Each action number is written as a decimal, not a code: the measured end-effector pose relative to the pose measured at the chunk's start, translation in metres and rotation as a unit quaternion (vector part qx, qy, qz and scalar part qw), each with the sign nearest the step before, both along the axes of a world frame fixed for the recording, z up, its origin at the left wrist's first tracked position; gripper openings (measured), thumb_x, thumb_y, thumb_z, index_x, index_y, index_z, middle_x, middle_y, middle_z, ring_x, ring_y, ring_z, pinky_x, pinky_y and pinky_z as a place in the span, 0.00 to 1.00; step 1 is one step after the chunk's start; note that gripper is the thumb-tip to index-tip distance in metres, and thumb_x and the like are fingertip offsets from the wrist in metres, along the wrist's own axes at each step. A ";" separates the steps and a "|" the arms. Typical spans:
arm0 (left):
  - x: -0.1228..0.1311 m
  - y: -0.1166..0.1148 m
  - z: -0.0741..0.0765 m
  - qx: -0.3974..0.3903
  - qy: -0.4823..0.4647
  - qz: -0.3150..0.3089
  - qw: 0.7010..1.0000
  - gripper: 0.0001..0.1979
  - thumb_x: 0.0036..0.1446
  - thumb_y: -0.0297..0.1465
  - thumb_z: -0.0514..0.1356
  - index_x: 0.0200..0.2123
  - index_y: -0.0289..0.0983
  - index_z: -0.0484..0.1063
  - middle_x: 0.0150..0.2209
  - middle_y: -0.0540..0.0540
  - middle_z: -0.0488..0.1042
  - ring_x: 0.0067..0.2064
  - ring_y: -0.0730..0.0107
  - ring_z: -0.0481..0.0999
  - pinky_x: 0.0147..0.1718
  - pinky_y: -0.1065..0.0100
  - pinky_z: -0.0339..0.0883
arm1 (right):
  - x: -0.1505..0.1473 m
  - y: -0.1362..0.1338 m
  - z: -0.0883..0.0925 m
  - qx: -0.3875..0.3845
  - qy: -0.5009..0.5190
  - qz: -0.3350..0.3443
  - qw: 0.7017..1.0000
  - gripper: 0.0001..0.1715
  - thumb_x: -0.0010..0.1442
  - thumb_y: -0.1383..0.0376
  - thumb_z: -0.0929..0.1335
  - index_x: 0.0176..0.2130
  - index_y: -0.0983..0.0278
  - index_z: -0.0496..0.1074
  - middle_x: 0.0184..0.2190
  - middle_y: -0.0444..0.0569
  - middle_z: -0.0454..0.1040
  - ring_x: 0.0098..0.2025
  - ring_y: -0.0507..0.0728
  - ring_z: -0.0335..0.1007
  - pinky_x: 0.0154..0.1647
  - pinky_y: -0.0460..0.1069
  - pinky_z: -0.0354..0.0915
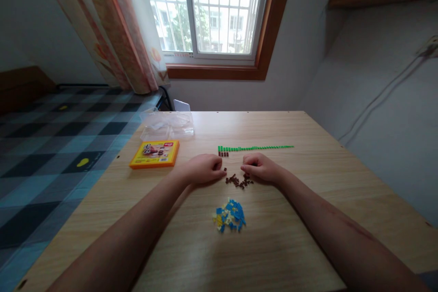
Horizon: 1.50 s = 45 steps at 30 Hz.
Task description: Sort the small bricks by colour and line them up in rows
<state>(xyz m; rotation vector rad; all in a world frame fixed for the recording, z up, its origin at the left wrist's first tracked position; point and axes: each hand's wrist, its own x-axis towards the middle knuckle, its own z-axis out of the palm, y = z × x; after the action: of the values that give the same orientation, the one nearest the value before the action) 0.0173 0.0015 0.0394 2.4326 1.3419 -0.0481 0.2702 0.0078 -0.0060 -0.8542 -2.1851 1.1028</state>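
Note:
My left hand (204, 168) rests on the wooden table (301, 219), fingers curled, its fingertips next to a tiny brown brick at the edge of a small pile of loose brown bricks (238, 180). Across that pile, my right hand (260, 167) lies with fingers curled, fingertips touching it. Whether either hand pinches a brick is too small to tell. Just beyond the hands runs a long row of green bricks (255, 148), with a short row of brown bricks (223, 153) under its left end. A heap of blue and yellow bricks (230, 215) lies nearer to me.
An orange and yellow box (154, 153) lies at the table's left, with a crumpled clear plastic bag (167, 125) behind it. A bed with a checked cover (51, 146) stands left of the table. A window and curtain are behind; a wall stands right.

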 end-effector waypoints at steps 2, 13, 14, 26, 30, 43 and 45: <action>0.002 -0.002 -0.001 0.010 0.006 0.005 1.000 0.18 0.57 0.49 0.57 0.29 0.40 0.69 0.32 0.45 0.75 0.31 0.64 0.69 0.30 0.64 0.58 | -0.001 0.000 -0.001 0.014 -0.006 -0.001 1.000 0.25 0.64 0.55 0.68 0.21 0.65 0.69 0.21 0.45 0.68 0.27 0.52 0.61 0.30 0.47 0.58; 0.003 -0.003 -0.005 0.020 0.021 0.001 1.000 0.18 0.52 0.50 0.61 0.31 0.40 0.70 0.33 0.45 0.75 0.33 0.62 0.69 0.30 0.65 0.58 | -0.004 -0.004 0.003 0.062 -0.028 0.032 0.997 0.12 0.64 0.63 0.69 0.42 0.64 0.83 0.27 0.46 0.72 0.31 0.53 0.67 0.34 0.47 0.60; 0.003 -0.003 -0.004 0.020 0.021 0.003 1.000 0.19 0.52 0.50 0.61 0.30 0.40 0.70 0.33 0.45 0.75 0.33 0.62 0.69 0.30 0.65 0.58 | -0.004 -0.004 0.004 0.068 -0.035 0.043 0.996 0.12 0.64 0.63 0.69 0.43 0.63 0.83 0.28 0.46 0.72 0.31 0.52 0.67 0.35 0.47 0.60; 0.007 -0.007 -0.001 0.026 0.014 0.003 1.000 0.20 0.56 0.51 0.58 0.29 0.39 0.69 0.32 0.44 0.75 0.33 0.62 0.70 0.30 0.64 0.59 | -0.003 -0.005 0.006 0.060 -0.049 0.060 0.995 0.12 0.64 0.65 0.69 0.43 0.61 0.84 0.30 0.46 0.71 0.32 0.52 0.67 0.35 0.47 0.61; 0.003 0.000 0.001 -0.004 -0.009 0.019 1.000 0.16 0.59 0.45 0.54 0.29 0.38 0.69 0.33 0.44 0.76 0.33 0.63 0.71 0.34 0.64 0.63 | -0.004 -0.005 0.006 0.054 -0.037 0.046 0.997 0.12 0.63 0.64 0.69 0.40 0.64 0.83 0.28 0.47 0.72 0.31 0.53 0.68 0.33 0.47 0.61; -0.023 0.020 -0.009 -0.147 -0.135 0.006 0.980 0.13 0.51 0.37 0.60 0.37 0.36 0.75 0.32 0.49 0.75 0.33 0.70 0.70 0.32 0.69 0.61 | -0.002 0.003 -0.004 0.035 0.007 -0.035 0.999 0.14 0.62 0.61 0.68 0.36 0.65 0.82 0.28 0.48 0.76 0.33 0.54 0.69 0.36 0.49 0.63; -0.021 0.019 -0.007 -0.139 -0.122 -0.001 0.983 0.14 0.52 0.38 0.61 0.38 0.36 0.76 0.32 0.49 0.75 0.33 0.70 0.70 0.31 0.69 0.61 | -0.002 0.003 -0.005 0.032 0.007 -0.037 0.999 0.14 0.62 0.61 0.68 0.36 0.65 0.82 0.29 0.48 0.77 0.33 0.54 0.69 0.36 0.49 0.63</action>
<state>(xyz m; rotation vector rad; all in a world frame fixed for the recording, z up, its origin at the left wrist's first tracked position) -0.0041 0.0209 0.0323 2.1282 1.1421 0.0576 0.2681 0.0103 -0.0106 -0.8899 -2.1475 0.9943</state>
